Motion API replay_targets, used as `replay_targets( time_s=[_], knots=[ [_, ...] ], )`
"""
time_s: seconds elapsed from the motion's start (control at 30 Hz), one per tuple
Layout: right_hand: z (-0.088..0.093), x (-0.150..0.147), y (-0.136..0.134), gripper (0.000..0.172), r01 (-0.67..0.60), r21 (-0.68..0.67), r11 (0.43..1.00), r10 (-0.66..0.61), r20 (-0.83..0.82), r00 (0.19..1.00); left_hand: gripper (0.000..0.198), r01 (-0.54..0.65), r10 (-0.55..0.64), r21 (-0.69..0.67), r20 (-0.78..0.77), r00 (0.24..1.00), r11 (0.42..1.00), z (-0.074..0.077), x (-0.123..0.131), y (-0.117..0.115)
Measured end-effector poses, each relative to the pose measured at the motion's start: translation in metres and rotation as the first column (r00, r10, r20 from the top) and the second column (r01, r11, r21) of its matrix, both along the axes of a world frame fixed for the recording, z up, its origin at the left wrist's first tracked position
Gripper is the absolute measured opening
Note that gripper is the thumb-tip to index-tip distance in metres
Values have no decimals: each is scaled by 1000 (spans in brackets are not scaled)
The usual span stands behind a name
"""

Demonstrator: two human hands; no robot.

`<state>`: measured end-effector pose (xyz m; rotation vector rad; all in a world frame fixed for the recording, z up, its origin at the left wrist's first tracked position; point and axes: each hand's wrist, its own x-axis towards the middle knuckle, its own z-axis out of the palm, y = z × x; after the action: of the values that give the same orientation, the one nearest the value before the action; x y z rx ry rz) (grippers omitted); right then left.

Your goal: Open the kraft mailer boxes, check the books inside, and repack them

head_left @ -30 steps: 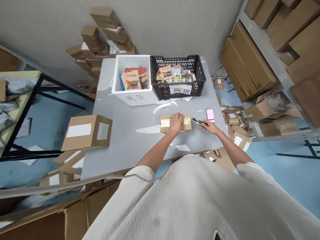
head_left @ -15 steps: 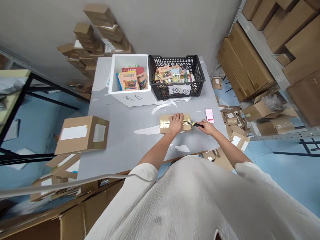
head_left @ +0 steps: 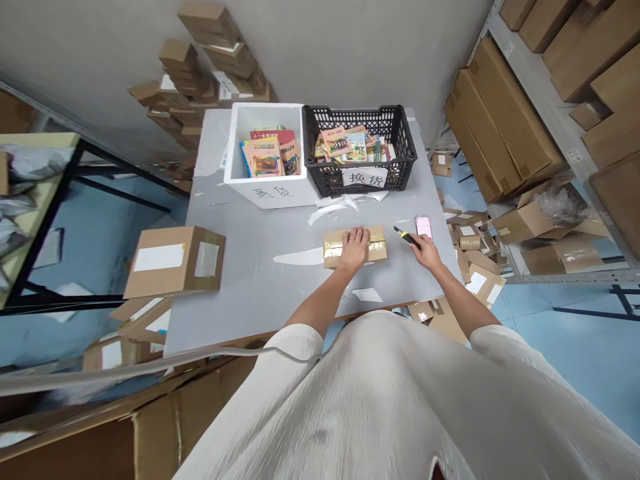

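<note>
A small cardboard box [head_left: 377,252] sealed with shiny tape lies on the grey table, with a line running along its top tape. My left hand [head_left: 355,249] rests palm down across the middle of this box, fingers stretched toward its far edge and lying flat. To the right of the box, my right hand [head_left: 427,253] is closed around a black and yellow utility knife [head_left: 410,238]. Its blade end points left and away from me, apart from the box. Just beyond my right hand lies a phone [head_left: 423,225] with a lit pink screen.
A white foam box [head_left: 273,193] and a black plastic crate [head_left: 360,165], both holding books, stand at the table's back. Paper scraps [head_left: 327,212] lie before them. A larger carton [head_left: 173,263] sits at the left edge. Shelves with cartons [head_left: 507,127] flank the right.
My right hand has drawn the knife away from the box to the right, and its blade has left the tape. My left hand stays on the box. The view has shifted slightly.
</note>
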<state>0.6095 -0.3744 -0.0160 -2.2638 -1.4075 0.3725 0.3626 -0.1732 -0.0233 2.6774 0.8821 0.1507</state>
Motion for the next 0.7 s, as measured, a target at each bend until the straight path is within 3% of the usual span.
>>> replay_targets(
  time_s=[0.13, 0.27, 0.47, 0.6, 0.7],
  knots=[
    [-4, 13, -3, 59, 17, 17, 1000, -16, -57, 998, 73, -9, 9, -26, 2, 1000, 1000, 1, 0, 0],
    [-8, 1, 13, 57, 27, 48, 998, -19, -163, 986, 70, -13, 13, -66, 3, 1000, 998, 7, -9, -5],
    [0, -26, 73, 54, -76, 105, 992, 99, -231, 968, 67, -43, 43, -67, 3, 999, 997, 16, -49, -22],
    [8, -44, 115, 50, -200, 37, 979, 203, -146, 968, 56, -103, 103, -61, -13, 995, 993, 16, -72, -28],
    [10, -55, 131, 47, -268, -49, 962, 261, -118, 958, 47, -128, 124, -80, -54, 991, 989, 13, -81, -30]
  ],
)
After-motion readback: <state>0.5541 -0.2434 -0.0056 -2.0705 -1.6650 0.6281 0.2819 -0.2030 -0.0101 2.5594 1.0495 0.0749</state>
